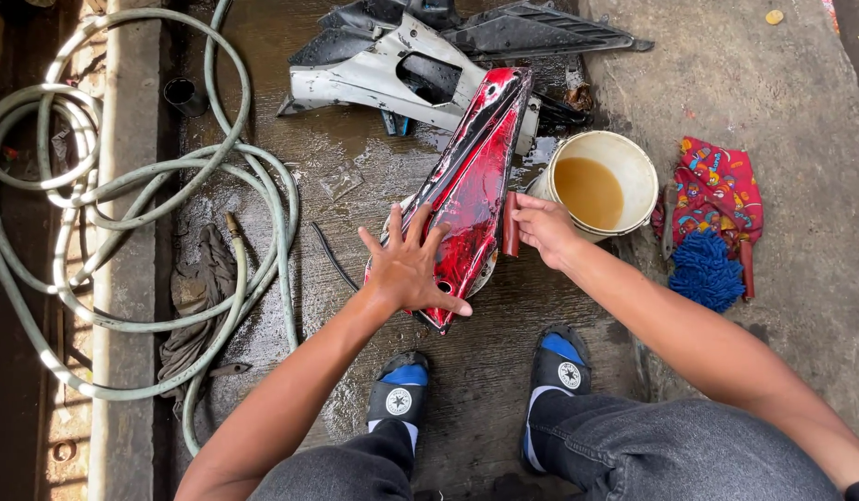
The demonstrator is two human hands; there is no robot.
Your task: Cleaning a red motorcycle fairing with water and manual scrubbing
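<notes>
Wet concrete floor (503, 371) fills centre frame, soaked and glossy. Pale green hose (123, 199) coils across the left third, its nozzle end by a grey rag (202, 288) at lower left. Grey and black body panels (401, 60) piled at top centre.

Red scooter panel (471, 186) lies diagonally in mid-frame, top end touching the grey pile, bottom end pointing at the sandals (480, 376). Streaky white suds on it, so I'd judge the step in hand is scrubbing or sanding the red panel, well under way.

White bucket (633, 158) just right of the panel, holding brownish water. Patterned red cloth (717, 186) and blue wash mitt (706, 271) at right edge, untouched.

Left hand (406, 269) flat on the panel's lower end, fingers splayed wide, pinning it rather than grasping. Right hand (545, 227) closed around a small reddish-brown block (511, 223), held against the panel's right edge.

Next stroke probably needs firm left-hand pressure: slick panel on a wet floor could skate.
</notes>
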